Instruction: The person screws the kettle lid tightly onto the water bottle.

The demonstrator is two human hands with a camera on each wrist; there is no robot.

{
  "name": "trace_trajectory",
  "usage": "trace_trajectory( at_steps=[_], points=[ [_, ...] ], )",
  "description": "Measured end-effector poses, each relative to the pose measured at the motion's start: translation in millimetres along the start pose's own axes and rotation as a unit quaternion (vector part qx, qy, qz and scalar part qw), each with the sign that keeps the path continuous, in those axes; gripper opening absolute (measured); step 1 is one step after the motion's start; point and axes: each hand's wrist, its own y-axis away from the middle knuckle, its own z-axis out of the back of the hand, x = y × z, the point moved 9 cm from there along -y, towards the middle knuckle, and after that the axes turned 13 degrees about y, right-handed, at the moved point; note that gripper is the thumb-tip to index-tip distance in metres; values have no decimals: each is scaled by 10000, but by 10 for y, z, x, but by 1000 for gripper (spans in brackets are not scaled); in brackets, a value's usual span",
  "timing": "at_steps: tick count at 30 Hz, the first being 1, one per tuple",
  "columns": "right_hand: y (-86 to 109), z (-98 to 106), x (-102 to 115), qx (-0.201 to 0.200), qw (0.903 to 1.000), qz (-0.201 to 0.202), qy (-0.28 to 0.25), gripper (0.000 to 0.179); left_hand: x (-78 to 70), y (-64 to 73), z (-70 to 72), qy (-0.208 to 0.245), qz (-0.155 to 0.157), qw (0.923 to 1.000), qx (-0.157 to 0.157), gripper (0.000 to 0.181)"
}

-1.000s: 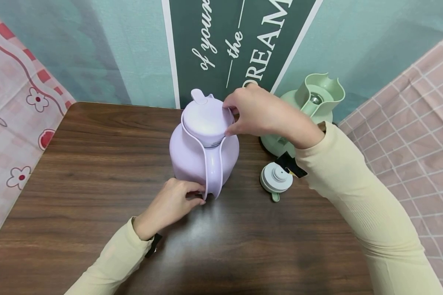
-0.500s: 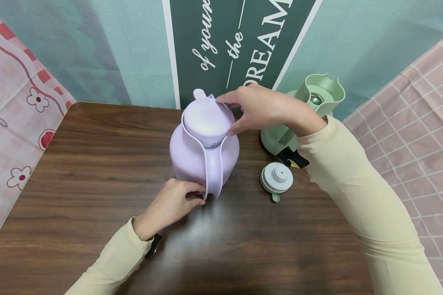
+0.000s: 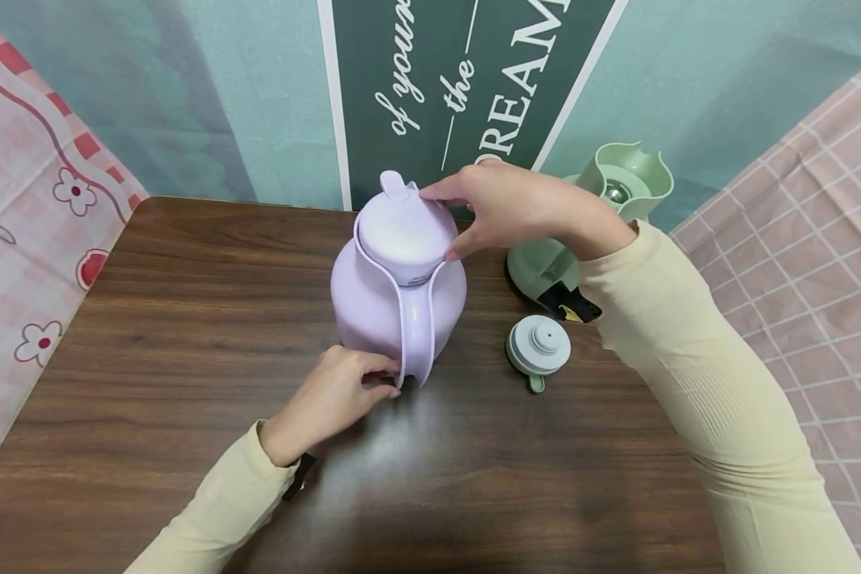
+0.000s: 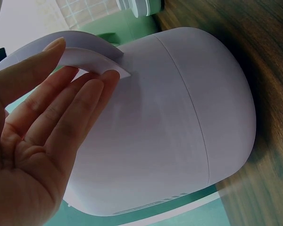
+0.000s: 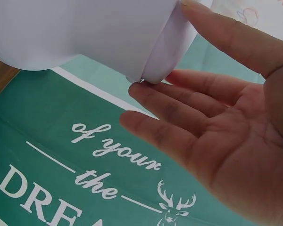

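One round lilac plastic jug (image 3: 362, 295).
My left hand (image 3: 340, 383) pinches its curved handle (image 3: 418, 327), my right hand (image 3: 513, 205) its domed lid (image 3: 405, 233).

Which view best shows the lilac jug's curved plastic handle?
Head: the curved lilac plastic handle shows nearly full length, left hand at its lower end. Left wrist shows that end, partly hidden by the hand; right wrist, none.

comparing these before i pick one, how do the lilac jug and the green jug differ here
The lilac jug has a lid at its top; the green jug has an uncovered mouth. The lilac jug stands nearer the table's middle; the green jug stands back and right, partly hidden by an arm. Both stand upright.
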Motion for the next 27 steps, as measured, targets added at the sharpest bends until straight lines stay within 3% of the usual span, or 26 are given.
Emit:
trace_trajectory(
  at_steps=[8, 18, 23, 27],
  points=[
    [5, 5, 41, 99, 9986, -351, 385, 50, 0, -7, 2, -51, -40, 10000, -8, 15],
    [21, 30, 72, -206, 9964, -517, 642, 25, 6, -14, 3, -5, 28, 10000, 36, 15],
    [43, 55, 45, -286, 9981, -444, 323, 18, 3, -14, 4, -26, 45, 10000, 33, 15],
    [41, 40, -31, -97, 9986, -509, -121, 33, 0, -12, 0, -39, 40, 10000, 44, 14]
  ],
)
